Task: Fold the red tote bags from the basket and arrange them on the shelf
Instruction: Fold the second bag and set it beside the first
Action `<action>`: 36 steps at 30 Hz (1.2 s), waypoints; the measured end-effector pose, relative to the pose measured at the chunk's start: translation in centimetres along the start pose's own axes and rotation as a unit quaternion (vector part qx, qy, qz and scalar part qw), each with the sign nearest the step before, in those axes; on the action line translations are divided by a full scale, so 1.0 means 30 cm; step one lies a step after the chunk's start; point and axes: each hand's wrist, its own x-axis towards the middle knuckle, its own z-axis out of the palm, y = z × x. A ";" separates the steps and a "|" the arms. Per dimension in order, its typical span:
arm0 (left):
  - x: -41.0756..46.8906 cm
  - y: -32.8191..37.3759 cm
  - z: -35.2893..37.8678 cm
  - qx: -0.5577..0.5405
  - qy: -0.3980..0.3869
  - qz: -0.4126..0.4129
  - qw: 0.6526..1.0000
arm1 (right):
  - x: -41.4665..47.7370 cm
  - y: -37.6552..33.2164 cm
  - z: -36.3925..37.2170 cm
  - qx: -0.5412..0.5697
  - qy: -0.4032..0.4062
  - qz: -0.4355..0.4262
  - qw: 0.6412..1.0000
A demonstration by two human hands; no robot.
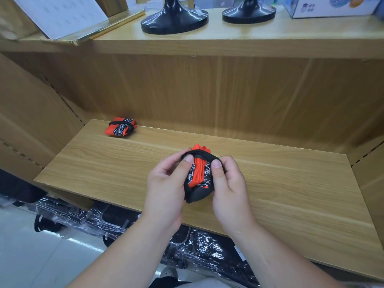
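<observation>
1. The left hand (166,183) and right hand (228,183) are close together, both clamped on one bag (197,175). The fingers curl round its sides and a thumb presses near each top corner.
2. The bag is a tight red bundle with a black-and-white print. A black strap (199,153) runs over its top between the two thumbs, and black fabric wraps its lower end.
3. The hands hold the bundle just above the front middle of the shelf (291,183). Whether its base touches the wood I cannot tell.
4. My reading of the step: the folding is nearly done, and the strap is being drawn round the bundle to bind it (the last stage before it is set down).
5. A second bag (120,128) lies at the back left of the shelf, folded flat with its strap round it. It is well apart from the hands.
6. The next move likely calls for seating the strap snugly so the folds do not spring open, then laying the bundle beside the second bag in the same orientation to start a row.
7. Further out, an upper shelf (228,38) carries two black stands (174,19) and a box (332,7). Plastic-wrapped dark packs (207,250) lie below the shelf.
</observation>
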 end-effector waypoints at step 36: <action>-0.031 0.024 0.024 0.121 -0.111 0.038 0.986 | 0.077 -0.131 -0.013 0.226 0.006 0.244 0.943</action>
